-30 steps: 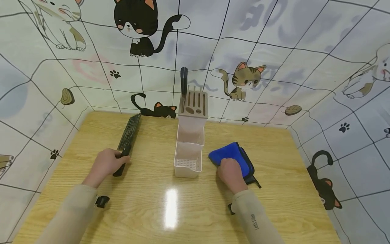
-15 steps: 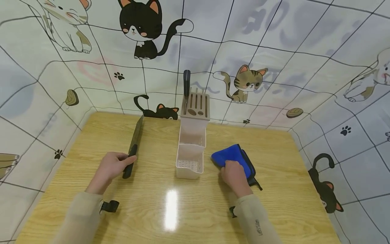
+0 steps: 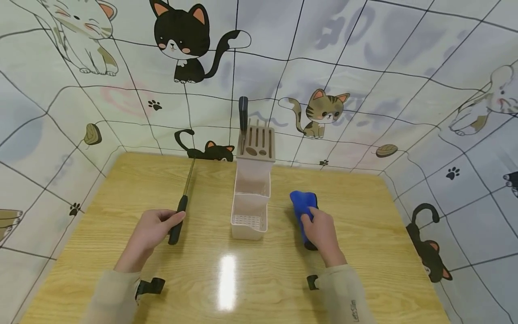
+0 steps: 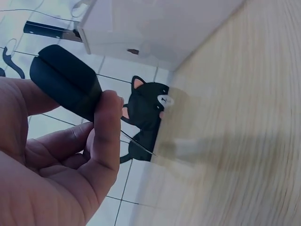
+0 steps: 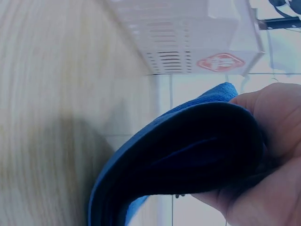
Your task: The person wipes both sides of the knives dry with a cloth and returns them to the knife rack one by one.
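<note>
A wood-grain table (image 3: 141,180) carries a tall white plastic holder (image 3: 252,167). Right of it, the right hand (image 3: 323,231) pinches a folded blue black-edged cloth (image 3: 301,204) between thumb and fingers; left of it, the left hand (image 3: 151,227) pinches a black-handled metal knife (image 3: 183,203), blade beyond the fingertips.

A pale holder (image 3: 252,173) stands across the middle of the tabletop (image 3: 212,193); free lanes run along both its sides, the left one reaching to the knife (image 3: 183,204) in the left hand (image 3: 151,228), the narrower right one to the blue cloth (image 3: 302,207) in the right hand (image 3: 322,231); nearer than the holder, the way across is broad; far off, the cat-print wall (image 3: 259,67) bars passage; a dark upright handle (image 3: 243,113) obstructs the holder's far left top.
</note>
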Demonstrator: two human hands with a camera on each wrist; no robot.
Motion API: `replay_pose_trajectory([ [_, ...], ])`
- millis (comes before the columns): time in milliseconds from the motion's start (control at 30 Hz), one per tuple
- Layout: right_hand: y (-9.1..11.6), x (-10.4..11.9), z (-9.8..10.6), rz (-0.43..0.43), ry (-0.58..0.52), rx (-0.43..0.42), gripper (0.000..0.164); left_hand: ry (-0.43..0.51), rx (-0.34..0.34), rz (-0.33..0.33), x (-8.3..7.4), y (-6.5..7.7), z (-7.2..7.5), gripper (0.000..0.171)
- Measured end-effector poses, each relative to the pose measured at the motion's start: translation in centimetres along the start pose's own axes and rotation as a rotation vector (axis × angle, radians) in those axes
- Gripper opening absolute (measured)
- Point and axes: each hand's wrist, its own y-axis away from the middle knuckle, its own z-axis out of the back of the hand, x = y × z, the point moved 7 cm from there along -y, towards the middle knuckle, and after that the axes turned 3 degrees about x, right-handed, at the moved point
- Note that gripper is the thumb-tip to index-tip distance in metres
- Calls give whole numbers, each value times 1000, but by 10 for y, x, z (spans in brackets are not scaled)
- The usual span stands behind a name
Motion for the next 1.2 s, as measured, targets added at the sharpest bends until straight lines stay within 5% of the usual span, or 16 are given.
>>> replay_pose_trajectory([
  [167, 6, 3, 13, -15, -94, -101, 19, 51, -11, -13, -8, 7, -5, 58],
  [300, 11, 8, 19, -13, -159, -157, 27, 97, -9, -16, -13, 12, -7, 57],
  [867, 21, 16, 15, -132, -465, -99, 28, 345, 42, -93, -27, 32, -23, 45],
  [1200, 25, 29, 18, -145, -528, -123, 26, 442, 93, -125, -37, 42, -29, 45],
])
